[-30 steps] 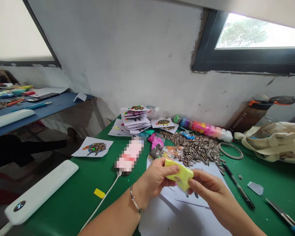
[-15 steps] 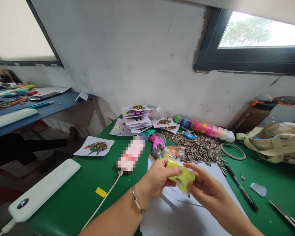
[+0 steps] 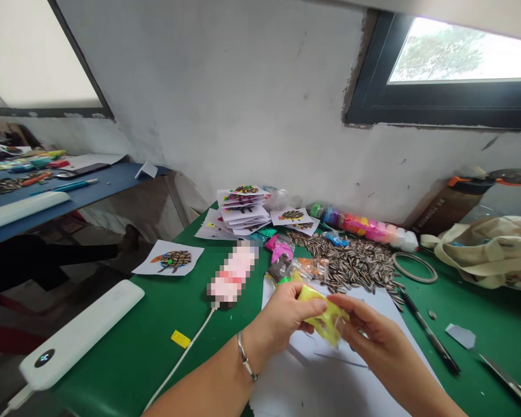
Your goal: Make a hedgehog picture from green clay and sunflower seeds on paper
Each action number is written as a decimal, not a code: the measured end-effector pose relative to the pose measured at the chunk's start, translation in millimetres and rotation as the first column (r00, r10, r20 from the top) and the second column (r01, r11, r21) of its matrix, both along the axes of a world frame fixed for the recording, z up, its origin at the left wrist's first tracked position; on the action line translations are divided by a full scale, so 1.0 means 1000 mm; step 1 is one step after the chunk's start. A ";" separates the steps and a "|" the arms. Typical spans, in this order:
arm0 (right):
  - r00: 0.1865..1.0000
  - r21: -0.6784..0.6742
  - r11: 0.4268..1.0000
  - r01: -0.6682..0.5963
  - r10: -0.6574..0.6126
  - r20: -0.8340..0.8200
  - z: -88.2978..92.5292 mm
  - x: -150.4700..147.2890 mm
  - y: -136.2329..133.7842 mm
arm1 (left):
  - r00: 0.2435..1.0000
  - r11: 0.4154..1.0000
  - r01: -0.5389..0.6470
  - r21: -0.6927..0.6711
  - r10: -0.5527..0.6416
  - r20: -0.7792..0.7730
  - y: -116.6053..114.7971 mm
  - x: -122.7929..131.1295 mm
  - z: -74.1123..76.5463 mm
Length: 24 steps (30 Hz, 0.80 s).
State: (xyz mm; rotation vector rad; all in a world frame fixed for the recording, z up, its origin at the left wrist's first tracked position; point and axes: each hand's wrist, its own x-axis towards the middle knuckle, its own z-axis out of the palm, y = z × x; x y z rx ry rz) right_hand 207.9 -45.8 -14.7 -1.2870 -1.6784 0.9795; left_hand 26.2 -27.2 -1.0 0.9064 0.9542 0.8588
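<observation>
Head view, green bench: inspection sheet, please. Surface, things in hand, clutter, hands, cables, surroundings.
Surface: green bench top, white paper under the hands.
Things in hand: yellow clay packet, held in both hands.
Clutter: sunflower seeds, small bags, stacked seed pictures, scissors, cloth bag.
Hands: left hand and right hand both grip the packet; bracelet on left wrist.
Cables: white cable runs from a pixelated object past the bench's near edge.
Surroundings: white wall, window, blue table with pens.
</observation>
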 end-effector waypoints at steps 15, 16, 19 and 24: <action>0.984 -0.150 0.988 -0.021 -0.006 -0.178 -0.006 0.001 0.001 | 0.996 0.997 0.010 0.077 -0.003 -0.091 -0.003 0.006 -0.003; 0.987 -0.134 0.991 -0.012 -0.010 -0.163 -0.007 0.001 0.001 | 0.996 0.997 0.012 0.082 -0.004 -0.094 -0.003 0.006 -0.003; 0.997 -0.051 0.998 -0.025 0.021 -0.071 -0.009 0.004 0.002 | 0.995 0.996 0.001 0.093 0.009 -0.103 -0.003 0.006 -0.003; 0.984 0.145 0.989 -0.034 0.008 0.176 -0.008 0.007 0.003 | 0.991 0.995 -0.008 0.102 0.021 -0.130 -0.002 0.006 -0.003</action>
